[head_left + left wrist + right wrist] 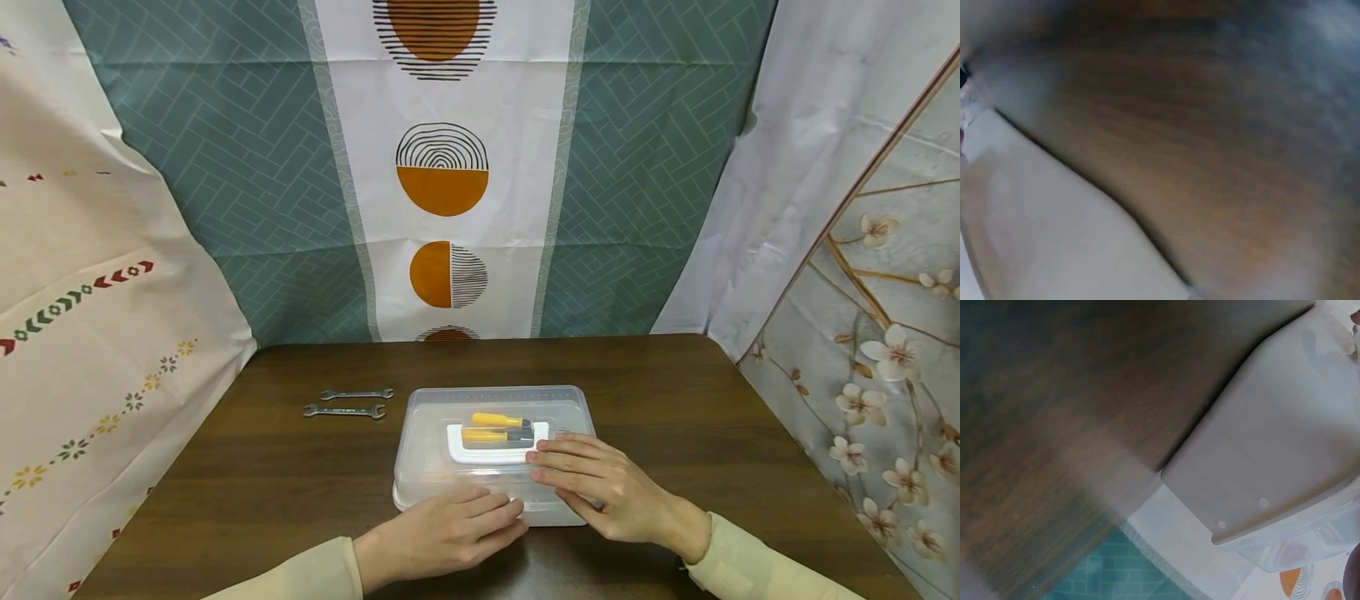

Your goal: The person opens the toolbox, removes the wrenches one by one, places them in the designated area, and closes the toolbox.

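Observation:
A lidded, translucent plastic box [429, 425] with a white carrying handle [491, 457] sits on the table in the head view. Two screwdrivers with yellow handles, one farther back [495, 419] and one nearer [487, 435], show at the lid; whether they lie on it or beneath it, I cannot tell. My left hand [450, 532] rests at the box's front edge, its fingers slightly bent. Over the lid's right part lies my right hand [603, 487], fingers extended, tips by the handle's right end. Both wrist views catch the box's pale wall [1066, 225] [1272, 437]; fingers are mostly out of sight there.
Two open-ended wrenches, a smaller one [357, 393] behind a larger one [345, 411], lie left of the box. The dark wooden table [660, 400] meets a patterned cloth [480, 275] at the back, with more cloths hanging on either side.

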Available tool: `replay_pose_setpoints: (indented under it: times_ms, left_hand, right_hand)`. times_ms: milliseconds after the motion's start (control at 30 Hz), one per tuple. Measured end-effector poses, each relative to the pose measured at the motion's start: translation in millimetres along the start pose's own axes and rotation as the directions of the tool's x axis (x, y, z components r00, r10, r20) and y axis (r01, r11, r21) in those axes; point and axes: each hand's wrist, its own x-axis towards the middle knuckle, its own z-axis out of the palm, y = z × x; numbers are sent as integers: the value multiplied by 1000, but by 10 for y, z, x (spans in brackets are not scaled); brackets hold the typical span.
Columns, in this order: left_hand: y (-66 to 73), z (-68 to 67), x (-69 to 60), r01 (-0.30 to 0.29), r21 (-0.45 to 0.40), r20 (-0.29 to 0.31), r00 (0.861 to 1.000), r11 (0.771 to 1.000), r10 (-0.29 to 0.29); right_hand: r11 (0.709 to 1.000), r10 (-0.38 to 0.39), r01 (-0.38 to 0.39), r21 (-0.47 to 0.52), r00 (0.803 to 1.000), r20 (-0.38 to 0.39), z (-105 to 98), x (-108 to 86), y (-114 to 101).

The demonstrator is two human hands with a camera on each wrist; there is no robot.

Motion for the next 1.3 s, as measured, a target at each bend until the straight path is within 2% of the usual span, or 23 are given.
replay_pose_setpoints:
  times_ms: [200, 367, 800, 1300]
  left_hand:
    - [-3, -32, 25, 10, -17, 20, 1000, 1000, -10]
    - [7, -16, 28, 27, -34, 13, 1000, 999, -27]
    - [29, 37, 30, 65, -120, -44, 996, 991, -71]
    - [11, 54, 78, 39, -60, -43, 998, 997, -41]
  right_hand:
    - [1000, 22, -22, 4, 1000, 3, -2, -9, -15]
    - [996, 63, -63, 58, 998, 1, 10, -7, -18]
    - [961, 190, -187, 201, 982, 8, -11, -23, -24]
    - [961, 181, -172, 218, 983, -25, 0, 2, -17]
